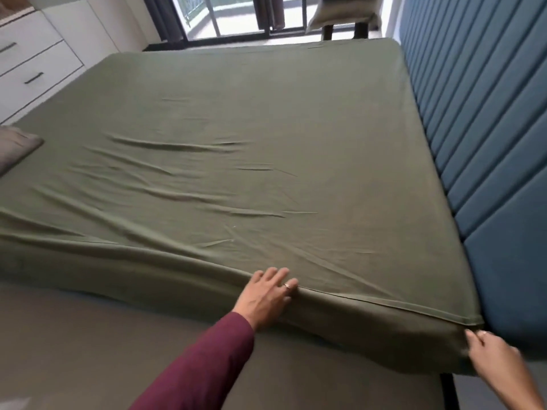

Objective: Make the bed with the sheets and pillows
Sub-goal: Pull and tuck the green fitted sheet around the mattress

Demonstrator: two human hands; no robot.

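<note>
The dark green fitted sheet point(236, 149) is pulled over the big mattress and covers the whole top. It has soft wrinkles in the middle and on the near left side. A thin seam runs along the near edge toward the near right corner.

My left hand point(268, 297) lies flat on the near edge of the sheet. My fingers point(278, 276) are straight and spread out, and they press on the cloth. They do not grab it. A small ring point(287, 286) sits on one finger. My dark red sleeve point(201, 368) covers that arm down to the wrist.

My right hand point(494, 355) is at the near right corner of the bed. It touches the green cloth where it hangs down the side. I cannot tell if those fingers pinch the cloth or only touch it, because the hand is blurry.

A grey folded cloth or pillow point(16, 150) lies on the sheet at the far left edge. I can see only its corner.

The blue padded headboard with long stripes point(479, 119) stands along the right side of the bed and touches the mattress.

White drawers with dark handles point(32, 66) stand far to the left. A glass door with a dark frame point(233, 16) is at the far end of the room, with dark curtains point(165, 16) beside it. A pale pillow point(340, 13) rests on a dark chair near the far right corner. The floor point(74, 350) near me is grey.
</note>
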